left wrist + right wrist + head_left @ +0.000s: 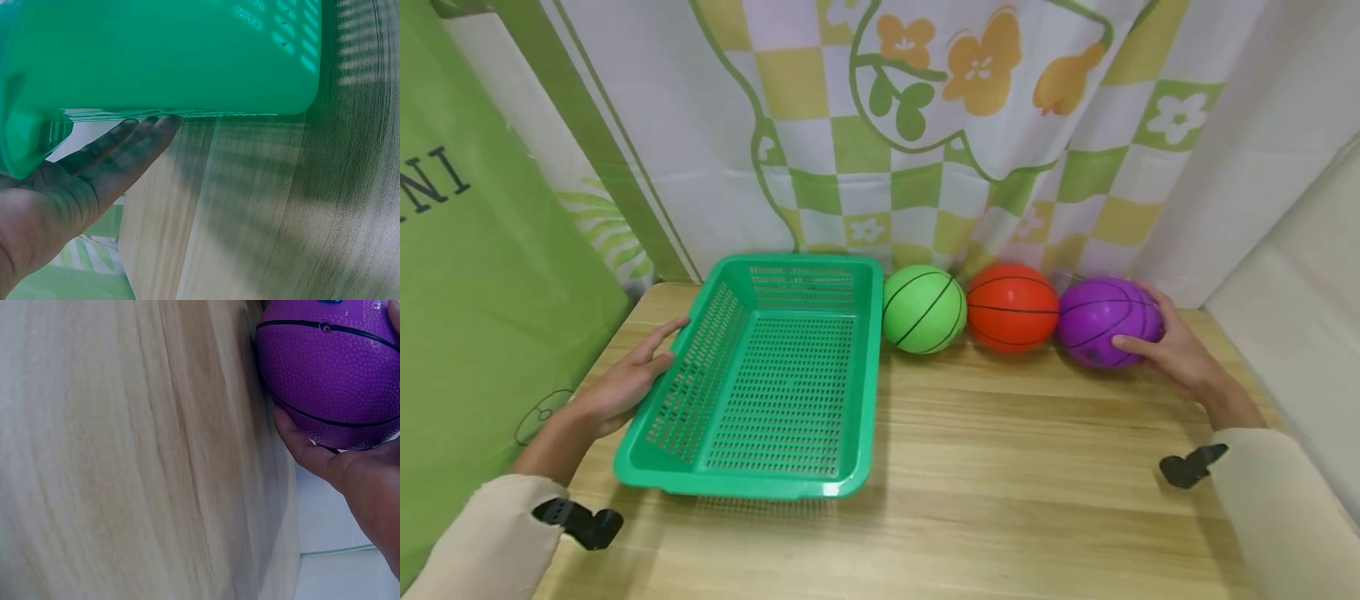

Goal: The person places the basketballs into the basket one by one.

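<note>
Purple ball: we find it on the table, at the right end of a row of three balls, held in the right grip.
Green basket: we see it at the table's left part, its holed floor and walls in full view; all three balls sit outside it.
Hold on the ball: we see the right grip bent around its right side, thumb on the near face, the other fingers partly hidden behind.
Hand at the basket: the left grip is wide; we see straight fingers along the outer left wall, below the rim.
Red ball: middle of the row, close up to both neighbours.
Green ball: just beside the basket's right rim; we cannot tell whether they touch.
Sleeves: cream, reaching in from both near corners.
Curtain: printed, hanging behind the table.
</note>
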Tool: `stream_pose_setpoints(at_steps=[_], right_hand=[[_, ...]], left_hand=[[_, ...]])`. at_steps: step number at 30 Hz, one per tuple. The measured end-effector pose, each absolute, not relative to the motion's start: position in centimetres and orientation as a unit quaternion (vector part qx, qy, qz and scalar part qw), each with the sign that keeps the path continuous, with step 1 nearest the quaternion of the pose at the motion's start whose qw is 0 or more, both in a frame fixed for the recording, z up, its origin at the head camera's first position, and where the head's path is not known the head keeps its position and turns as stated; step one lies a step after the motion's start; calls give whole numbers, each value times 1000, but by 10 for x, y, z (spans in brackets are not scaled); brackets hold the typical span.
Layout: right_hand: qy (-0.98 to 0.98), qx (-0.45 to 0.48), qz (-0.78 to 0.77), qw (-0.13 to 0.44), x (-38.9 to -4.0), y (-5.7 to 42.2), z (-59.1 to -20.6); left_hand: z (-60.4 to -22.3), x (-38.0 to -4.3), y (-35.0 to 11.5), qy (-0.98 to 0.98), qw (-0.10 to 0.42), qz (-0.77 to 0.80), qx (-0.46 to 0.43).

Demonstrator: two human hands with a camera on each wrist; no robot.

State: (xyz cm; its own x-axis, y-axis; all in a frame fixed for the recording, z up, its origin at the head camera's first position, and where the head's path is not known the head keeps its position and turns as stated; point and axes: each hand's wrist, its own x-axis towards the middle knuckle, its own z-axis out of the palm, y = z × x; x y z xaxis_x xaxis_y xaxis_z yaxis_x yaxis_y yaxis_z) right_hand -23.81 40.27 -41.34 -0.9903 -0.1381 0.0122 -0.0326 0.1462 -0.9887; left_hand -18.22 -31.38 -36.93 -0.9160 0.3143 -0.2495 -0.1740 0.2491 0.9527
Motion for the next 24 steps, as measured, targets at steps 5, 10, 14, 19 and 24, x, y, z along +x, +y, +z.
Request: stream_pose_setpoints(at_steps=[5, 10, 14, 19, 24], right_hand=[[760, -60, -646, 34, -232, 408, -411], [794, -65, -603, 33, -228, 412, -408], [827, -72, -557, 27, -224, 417, -404], [827, -85, -556, 26, -221, 420, -401], [836, -93, -540, 13, -216, 421, -397]], left_hand=[[-370, -184, -311, 768, 200, 607, 48], [-370, -183, -311, 769, 200, 606, 41], [-369, -183, -311, 772, 200, 602, 38], [-368, -183, -311, 774, 199, 600, 36], [-367, -183, -311, 772, 198, 602, 38]])
